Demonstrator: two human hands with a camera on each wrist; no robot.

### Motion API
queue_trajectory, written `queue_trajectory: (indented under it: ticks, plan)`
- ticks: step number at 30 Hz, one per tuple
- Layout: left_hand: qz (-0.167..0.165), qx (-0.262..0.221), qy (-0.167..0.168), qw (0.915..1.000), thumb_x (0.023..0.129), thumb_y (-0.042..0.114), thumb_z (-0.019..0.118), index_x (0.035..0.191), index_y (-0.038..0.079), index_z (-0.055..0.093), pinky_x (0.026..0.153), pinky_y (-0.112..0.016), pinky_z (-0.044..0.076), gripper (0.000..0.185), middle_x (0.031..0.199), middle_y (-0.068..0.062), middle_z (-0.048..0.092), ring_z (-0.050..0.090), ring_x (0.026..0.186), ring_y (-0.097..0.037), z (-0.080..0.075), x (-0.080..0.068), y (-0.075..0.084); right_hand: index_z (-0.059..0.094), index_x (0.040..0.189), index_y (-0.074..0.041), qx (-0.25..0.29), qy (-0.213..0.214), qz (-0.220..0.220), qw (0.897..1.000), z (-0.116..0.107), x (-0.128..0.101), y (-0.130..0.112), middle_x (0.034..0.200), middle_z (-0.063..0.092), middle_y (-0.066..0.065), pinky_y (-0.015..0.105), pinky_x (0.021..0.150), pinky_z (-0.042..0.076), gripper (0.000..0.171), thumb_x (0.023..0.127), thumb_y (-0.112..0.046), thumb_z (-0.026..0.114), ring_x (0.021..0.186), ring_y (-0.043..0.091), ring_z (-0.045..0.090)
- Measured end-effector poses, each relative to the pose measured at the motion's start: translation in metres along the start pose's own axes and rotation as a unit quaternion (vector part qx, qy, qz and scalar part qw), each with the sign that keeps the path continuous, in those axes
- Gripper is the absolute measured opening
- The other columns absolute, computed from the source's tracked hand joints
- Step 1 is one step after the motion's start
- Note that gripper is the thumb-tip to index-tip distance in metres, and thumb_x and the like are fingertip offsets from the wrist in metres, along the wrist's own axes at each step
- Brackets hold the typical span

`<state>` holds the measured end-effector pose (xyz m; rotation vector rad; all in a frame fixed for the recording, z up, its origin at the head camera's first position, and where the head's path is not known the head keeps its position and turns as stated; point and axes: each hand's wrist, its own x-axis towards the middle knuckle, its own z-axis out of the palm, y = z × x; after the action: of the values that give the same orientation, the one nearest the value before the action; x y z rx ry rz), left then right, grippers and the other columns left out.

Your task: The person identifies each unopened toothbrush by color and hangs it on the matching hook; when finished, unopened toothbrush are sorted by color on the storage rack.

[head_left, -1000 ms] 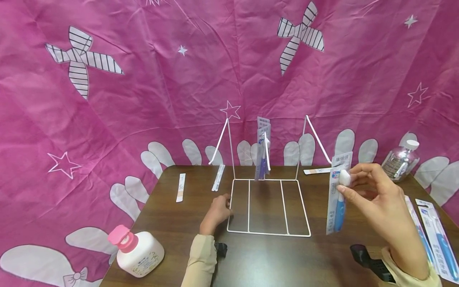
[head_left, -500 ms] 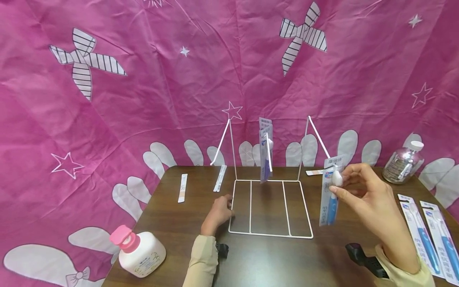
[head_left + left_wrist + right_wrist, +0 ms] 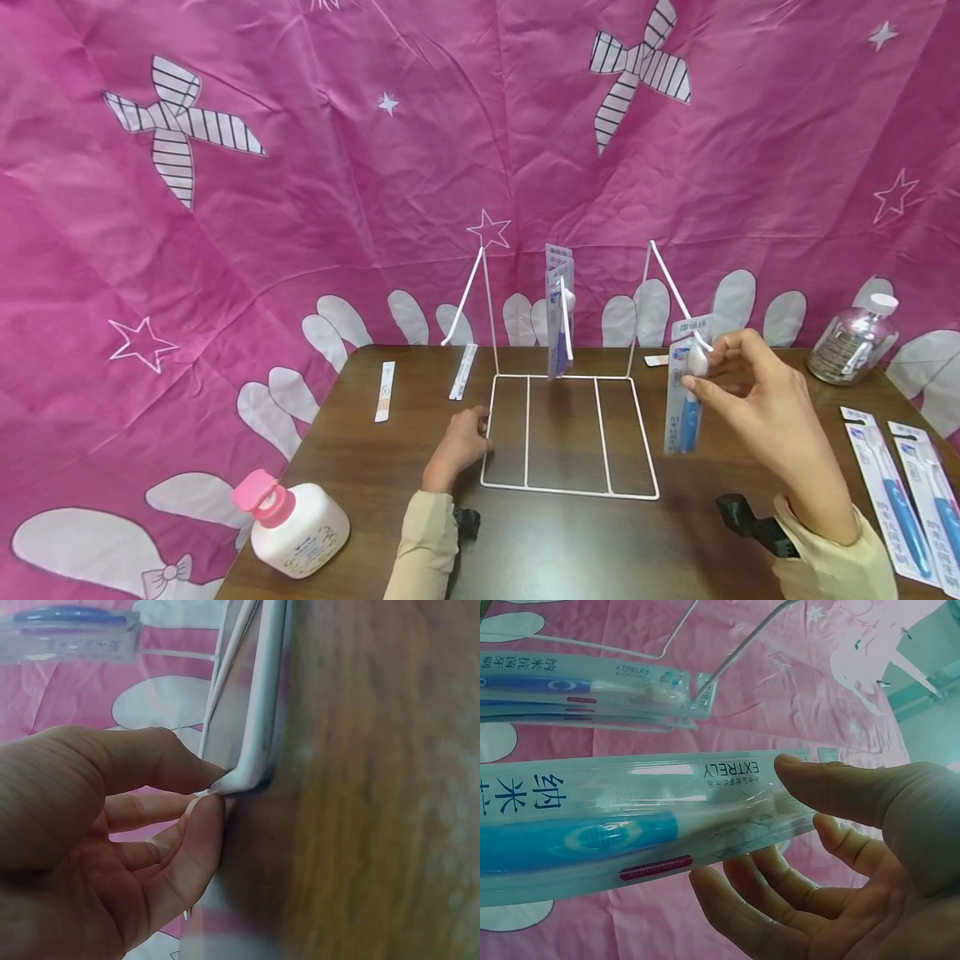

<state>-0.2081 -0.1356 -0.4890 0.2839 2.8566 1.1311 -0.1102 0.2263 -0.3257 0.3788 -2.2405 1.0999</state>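
Observation:
My right hand pinches a blue toothbrush in its clear blister pack by the upper part, thumb on one side and fingers on the other. The pack hangs upright at the right hook of a white wire rack; the hook's tip shows in front of the pack's top and appears to pass through its slot. In the right wrist view the blue handle points left. My left hand pinches the rack's left base wire, seen close in the left wrist view as a white bent corner.
Several packed toothbrushes hang on the middle hook. The left hook is bare. Two more packs lie at the right edge. A pump bottle stands front left, a clear bottle back right. Paper strips lie behind.
My right hand has carried the toothbrush pack left and slightly up, and the hook's tip now shows in front of its top. The left hand stays on the rack.

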Motion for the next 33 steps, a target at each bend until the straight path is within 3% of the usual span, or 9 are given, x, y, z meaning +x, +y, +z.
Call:
queue_trajectory:
  ticks: [5,10,16,25,33]
  plan:
    - [0.002,0.001,0.000,1.0000,0.073,-0.010,0.075,0.123,-0.010,0.061,0.062,-0.032,0.046,0.051,0.084,-0.009,0.058,0.053,0.072,-0.021,-0.001,0.000,-0.001,0.055,0.100,-0.001,-0.011,-0.002,0.007,1.000,0.003,0.009,0.003,0.085,0.070,0.017,0.009,0.063,0.045,0.040,0.074,0.007,0.084,0.072,-0.014,0.057]
    - [0.003,-0.001,0.002,1.0000,0.072,-0.011,0.074,0.122,-0.011,0.061,0.061,-0.032,0.046,0.051,0.083,-0.009,0.058,0.053,0.070,-0.020,-0.002,0.000,-0.002,0.054,0.101,-0.001,-0.008,0.003,0.028,1.000,0.008,0.018,0.007,0.090,0.070,0.023,0.007,0.063,0.045,0.038,0.076,0.003,0.083,0.072,-0.016,0.056]
    - [0.004,-0.001,0.002,1.0000,0.071,-0.011,0.074,0.122,-0.009,0.061,0.062,-0.032,0.046,0.052,0.083,-0.008,0.057,0.052,0.071,-0.020,-0.002,-0.001,-0.003,0.056,0.099,-0.001,-0.025,0.016,0.029,0.999,0.014,0.028,0.011,0.089,0.070,0.022,0.009,0.062,0.041,0.036,0.077,0.000,0.084,0.068,-0.013,0.054]
    - [0.001,0.001,0.000,1.0000,0.072,-0.010,0.074,0.121,-0.008,0.062,0.063,-0.033,0.046,0.050,0.083,-0.008,0.058,0.053,0.071,-0.020,-0.002,-0.002,0.000,0.056,0.098,0.002,-0.025,0.039,0.026,0.999,0.022,0.042,0.023,0.087,0.067,0.019,0.007,0.069,0.040,0.036,0.076,0.000,0.084,0.080,-0.014,0.051]
    - [-0.002,0.005,0.000,1.0000,0.073,-0.009,0.075,0.124,-0.009,0.061,0.062,-0.031,0.047,0.053,0.083,-0.006,0.058,0.053,0.071,-0.019,-0.001,0.000,-0.001,0.057,0.102,0.000,-0.021,0.043,0.013,0.999,0.030,0.052,0.035,0.090,0.069,0.022,0.014,0.072,0.039,0.035,0.079,-0.004,0.083,0.078,-0.011,0.051]
